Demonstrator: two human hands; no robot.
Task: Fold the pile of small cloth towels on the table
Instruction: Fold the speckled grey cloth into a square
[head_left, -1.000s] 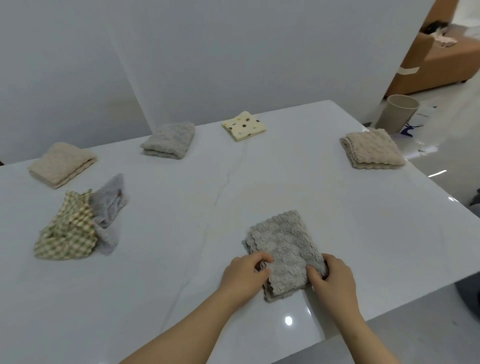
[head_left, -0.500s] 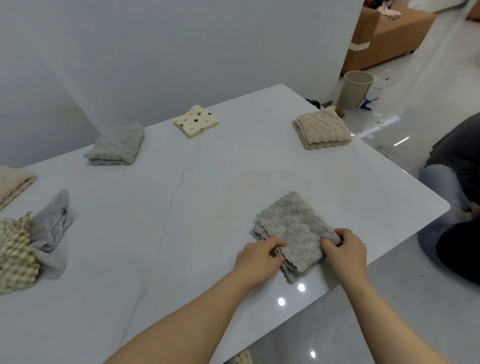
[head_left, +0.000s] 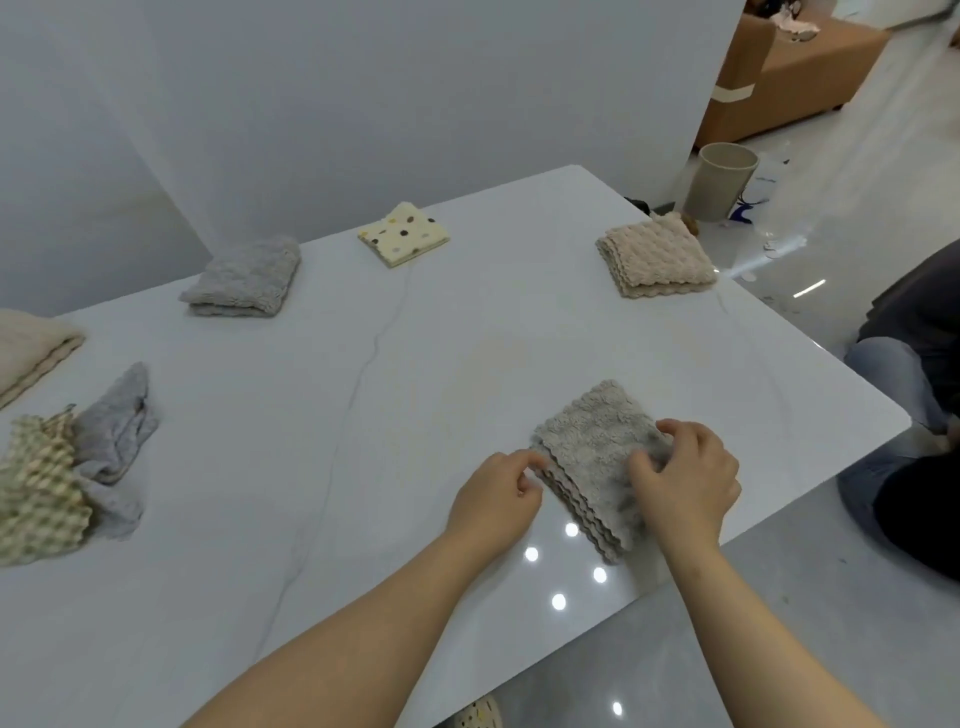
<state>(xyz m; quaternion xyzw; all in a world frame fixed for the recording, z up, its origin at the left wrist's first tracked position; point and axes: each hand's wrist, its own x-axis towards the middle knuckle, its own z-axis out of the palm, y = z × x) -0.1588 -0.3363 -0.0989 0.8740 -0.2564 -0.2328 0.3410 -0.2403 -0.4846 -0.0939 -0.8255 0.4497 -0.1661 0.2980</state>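
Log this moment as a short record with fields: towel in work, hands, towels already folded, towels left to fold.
Towel in work: grey fluffy folded towel, near the front right edge of the white marble table
Hands: left hand pinches its left edge; right hand grips its right side, thumb on top
Already folded: folded grey towel, cream dotted cloth, beige scalloped towel, beige towel cut off by the left edge
Left to fold: green checked cloth and crumpled grey cloth, touching, at the left

White table (head_left: 322, 467) — grey folded towel (head_left: 587, 447) at the near edge, four others (head_left: 241, 278) spread apart, crumpled pile (head_left: 78, 467) left.
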